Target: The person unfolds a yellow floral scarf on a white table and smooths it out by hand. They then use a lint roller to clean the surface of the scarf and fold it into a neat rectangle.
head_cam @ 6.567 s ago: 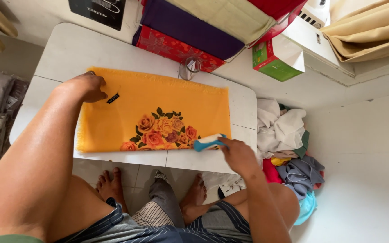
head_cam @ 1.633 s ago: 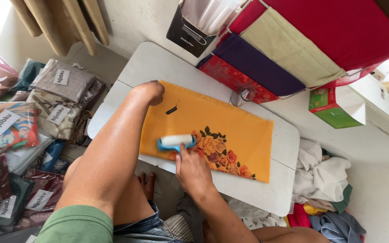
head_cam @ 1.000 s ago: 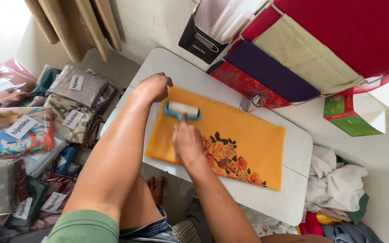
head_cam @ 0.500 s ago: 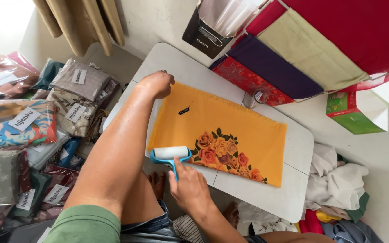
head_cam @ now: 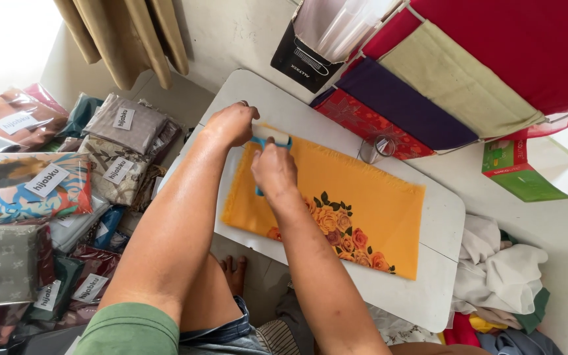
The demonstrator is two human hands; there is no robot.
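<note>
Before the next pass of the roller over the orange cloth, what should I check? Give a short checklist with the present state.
1. Left hand pins the far corner of the orange cloth: ok.
2. Right hand has a firm grip on the lint roller: ok.
3. Cloth lies flat on the white table: ok.
4. Cloth fully on the table: ok.
5. Roller sheet clean: cannot tell.

One head-worn view only, so nothing was shared with a second view. It looked steeply down from above the person's shoulders, tilted, at the white table and orange cloth. Forearms filled the lower centre, close up. The wall ran along the top, packaged fabrics on the floor at left.
</note>
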